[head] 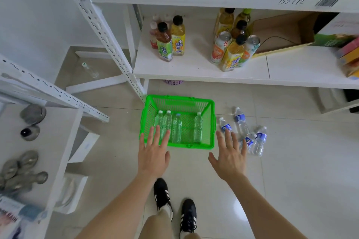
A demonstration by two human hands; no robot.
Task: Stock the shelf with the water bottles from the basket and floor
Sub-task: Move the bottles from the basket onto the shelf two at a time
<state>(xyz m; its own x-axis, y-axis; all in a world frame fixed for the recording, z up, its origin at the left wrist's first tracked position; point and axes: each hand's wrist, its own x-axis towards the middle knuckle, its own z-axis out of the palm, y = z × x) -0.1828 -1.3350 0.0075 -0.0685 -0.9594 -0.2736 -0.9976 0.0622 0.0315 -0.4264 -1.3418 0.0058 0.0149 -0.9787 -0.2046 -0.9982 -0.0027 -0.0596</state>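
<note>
Both hands (pixel 153 153) (pixel 229 158) spread above green basket (pixel 147 122) of clear bottles (pixel 176 128)

Glossy pale tiled floor (pixel 291 180), white wall (pixel 29 15), white perforated side rack (pixel 58 94)

Green plastic lattice basket (pixel 212 122) sits on the tiled floor, just before the white low shelf board (pixel 194 70). Inside it are four clear unlabelled water bottles (pixel 177 130), caps toward the shelf: three at left, one apart at right. Four blue-labelled clear water bottles (pixel 240 120) are clustered on the floor right of the basket.
</note>
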